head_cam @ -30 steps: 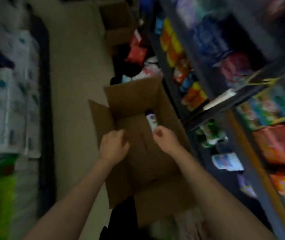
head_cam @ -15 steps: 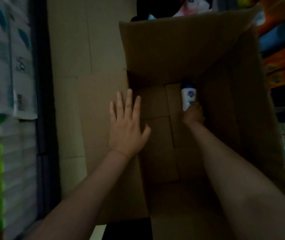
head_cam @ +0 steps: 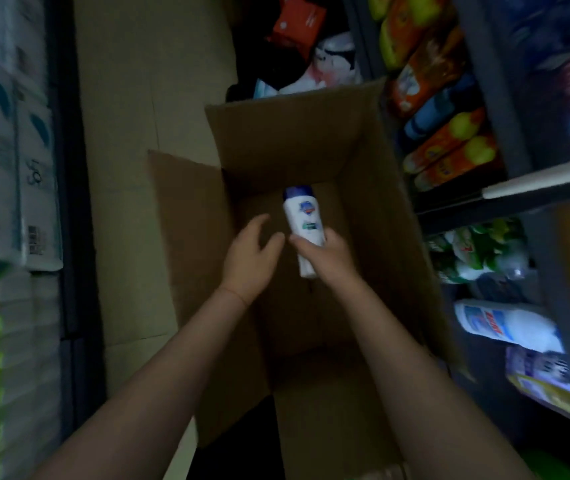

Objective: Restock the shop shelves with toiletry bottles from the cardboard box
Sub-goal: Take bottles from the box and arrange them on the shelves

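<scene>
Centre frame, above the open brown cardboard box (head_cam: 373, 188): right hand (head_cam: 328, 258) grips the white blue-capped plastic bottle (head_cam: 302, 223) at its lower half; left hand (head_cam: 250, 261) hovers beside, fingers loosely spread, empty. Advice: steady the base with the left before lifting clear. Bottle's label shows a blue shield badge; wording unreadable.
</scene>
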